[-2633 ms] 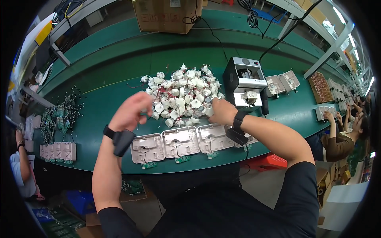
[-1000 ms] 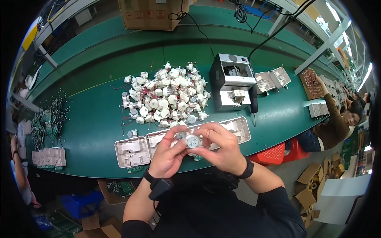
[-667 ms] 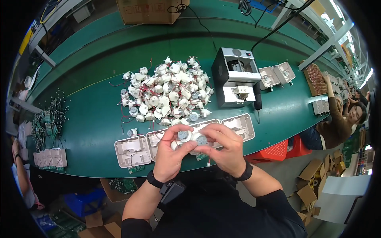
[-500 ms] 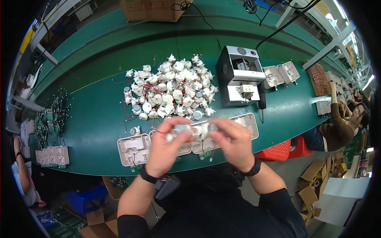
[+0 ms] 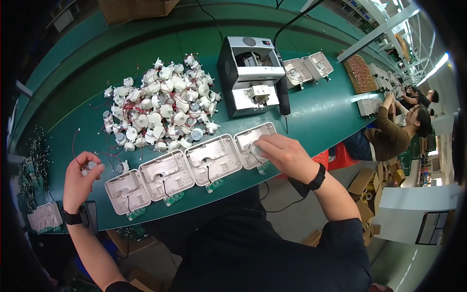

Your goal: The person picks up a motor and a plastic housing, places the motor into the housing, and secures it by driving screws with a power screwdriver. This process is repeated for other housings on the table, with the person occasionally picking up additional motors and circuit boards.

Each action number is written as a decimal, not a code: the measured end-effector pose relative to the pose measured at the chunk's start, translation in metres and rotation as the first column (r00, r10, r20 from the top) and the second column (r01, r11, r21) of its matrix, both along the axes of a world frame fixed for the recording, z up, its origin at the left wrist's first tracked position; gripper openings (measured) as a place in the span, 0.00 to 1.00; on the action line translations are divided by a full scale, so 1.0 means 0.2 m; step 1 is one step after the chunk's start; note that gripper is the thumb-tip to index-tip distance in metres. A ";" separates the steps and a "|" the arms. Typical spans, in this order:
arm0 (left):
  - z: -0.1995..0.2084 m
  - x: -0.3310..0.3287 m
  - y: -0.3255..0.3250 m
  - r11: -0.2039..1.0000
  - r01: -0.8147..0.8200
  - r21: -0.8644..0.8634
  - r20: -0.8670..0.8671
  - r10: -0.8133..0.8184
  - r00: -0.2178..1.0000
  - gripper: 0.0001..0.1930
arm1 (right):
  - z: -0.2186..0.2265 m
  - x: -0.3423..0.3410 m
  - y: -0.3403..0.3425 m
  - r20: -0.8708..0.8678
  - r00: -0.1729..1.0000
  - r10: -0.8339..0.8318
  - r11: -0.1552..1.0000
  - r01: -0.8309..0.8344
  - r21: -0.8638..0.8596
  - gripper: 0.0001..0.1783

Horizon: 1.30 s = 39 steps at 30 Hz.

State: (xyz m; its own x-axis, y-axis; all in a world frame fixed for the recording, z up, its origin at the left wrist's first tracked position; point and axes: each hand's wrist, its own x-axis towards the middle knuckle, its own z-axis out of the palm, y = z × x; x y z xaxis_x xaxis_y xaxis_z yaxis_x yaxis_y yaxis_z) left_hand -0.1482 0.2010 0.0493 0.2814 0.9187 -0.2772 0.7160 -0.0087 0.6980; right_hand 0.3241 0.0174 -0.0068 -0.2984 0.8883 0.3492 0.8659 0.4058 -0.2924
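Note:
My left hand (image 5: 83,176) is closed around a small white-and-grey geared motor (image 5: 90,167), held left of the row of housings; a thin red wire sticks up beside it. Over on the right, my right hand (image 5: 288,155) pinches another small motor (image 5: 255,149) inside the rightmost pale plastic housing (image 5: 246,132); my fingers partly hide it. Several such open housings, one of them a middle housing (image 5: 213,160), lie in a row along the front edge of the table. Each shows a dark wire, and green circuit boards (image 5: 174,198) stick out at their near side.
Beyond the housings lies a heap of white motors (image 5: 163,104) with red wires. A black-and-silver machine (image 5: 253,78) and an upright dark screwdriver (image 5: 282,97) stand right of it. Further right are more housings (image 5: 311,68), a brown tray (image 5: 360,73) and a seated person (image 5: 389,126).
My hands, together over the housings before, have moved apart, each with a motor: left to the far left, right down into the rightmost housing. The view has shifted right.

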 end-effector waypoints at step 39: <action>-0.14 -0.09 -0.08 0.884 0.260 0.389 -0.434 -0.074 0.898 0.13 | 0.12 -0.10 -0.02 0.483 0.780 0.399 0.904 -0.422 -0.065 0.22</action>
State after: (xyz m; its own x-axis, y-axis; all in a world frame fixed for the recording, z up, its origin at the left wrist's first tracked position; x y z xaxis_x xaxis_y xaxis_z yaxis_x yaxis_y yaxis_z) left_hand -0.1655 0.1849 0.0220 0.3933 0.9193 0.0095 0.8884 -0.3827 0.2533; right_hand 0.3045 0.0131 0.0164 -0.7690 0.6308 0.1031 0.6392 0.7569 0.1365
